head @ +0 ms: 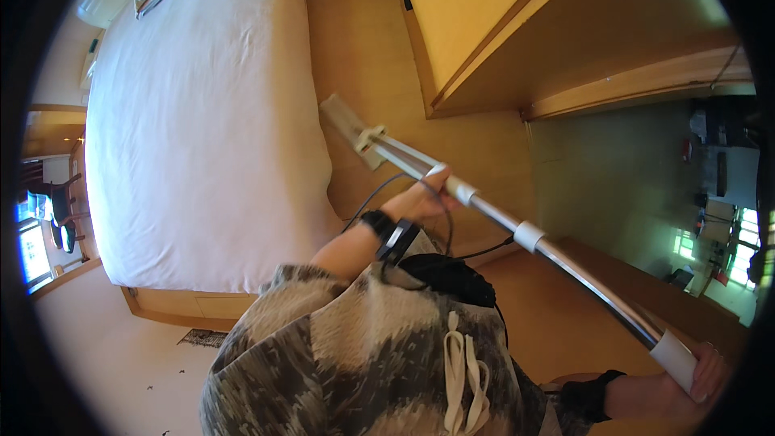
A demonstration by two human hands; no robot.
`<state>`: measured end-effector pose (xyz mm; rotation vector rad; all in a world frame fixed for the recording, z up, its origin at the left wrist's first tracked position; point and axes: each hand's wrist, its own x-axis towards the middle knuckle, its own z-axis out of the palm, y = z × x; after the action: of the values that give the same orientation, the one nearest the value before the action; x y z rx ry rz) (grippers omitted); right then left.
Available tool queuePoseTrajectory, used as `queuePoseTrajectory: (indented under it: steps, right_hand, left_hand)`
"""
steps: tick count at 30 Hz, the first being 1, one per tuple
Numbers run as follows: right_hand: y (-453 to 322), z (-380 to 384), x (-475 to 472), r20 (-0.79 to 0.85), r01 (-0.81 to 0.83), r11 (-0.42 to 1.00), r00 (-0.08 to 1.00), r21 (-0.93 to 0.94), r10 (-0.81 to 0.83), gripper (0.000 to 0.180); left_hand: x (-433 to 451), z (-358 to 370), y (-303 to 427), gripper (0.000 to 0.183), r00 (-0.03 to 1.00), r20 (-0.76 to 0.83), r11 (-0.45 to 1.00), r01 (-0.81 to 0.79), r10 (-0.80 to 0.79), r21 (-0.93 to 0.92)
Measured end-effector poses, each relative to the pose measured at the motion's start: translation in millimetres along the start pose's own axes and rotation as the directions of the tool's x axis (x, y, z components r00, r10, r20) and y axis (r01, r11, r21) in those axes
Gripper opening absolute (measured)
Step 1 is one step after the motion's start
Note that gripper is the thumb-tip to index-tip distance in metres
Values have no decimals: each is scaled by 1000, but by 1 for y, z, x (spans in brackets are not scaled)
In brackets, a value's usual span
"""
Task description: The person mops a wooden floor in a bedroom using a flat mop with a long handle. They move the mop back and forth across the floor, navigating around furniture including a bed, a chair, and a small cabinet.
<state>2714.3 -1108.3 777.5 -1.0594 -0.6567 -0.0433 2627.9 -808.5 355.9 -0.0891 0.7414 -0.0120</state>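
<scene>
A long metal pole (581, 275) crosses the view diagonally in front of my body, from a flat mop head (348, 124) on the wooden floor to its white end grip (673, 360) at the lower right. My left hand (427, 194), with a black band at its wrist, is closed around the shaft's lower part, not far above the mop head. At the upper end, my right hand (702, 378) grips the white handle. The mop head lies beside the hanging edge of a white bedcover (206, 133) and looks slightly blurred. A dark cable loops past my left hand.
The bed fills the left side, with its wooden base (187, 306) below. A yellow-panelled wooden cabinet (484, 12) juts out at the upper right, its corner near the mop's shaft. Dark furniture and windows stand at the far right; a chair (60, 206) is at the far left.
</scene>
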Motion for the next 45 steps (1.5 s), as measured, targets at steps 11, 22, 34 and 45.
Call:
queuePoseTrajectory:
  steps: [11, 22, 34, 45]
  right_hand:
    - [66, -2, 85, 141, -27, 997, 990, 72, 16, 17]
    - [137, -145, 113, -423, -97, 845, 892, -526, -160, 34]
    - [260, -381, 144, -98, 59, -474, 949, -879, 300, 45]
    - [456, -417, 204, 158, 601, -37, 267, -798, 951, 49]
  left_hand:
    - [55, 78, 38, 37, 994, -48, 990, -103, 99, -101]
    - [146, 20, 1, 40, 978, -134, 941, -194, 162, -279]
    - [263, -34, -53, 35, 745, -571, 878, -471, 344, -85]
    - [309, -103, -61, 36, 595, -615, 649, -742, 518, -171]
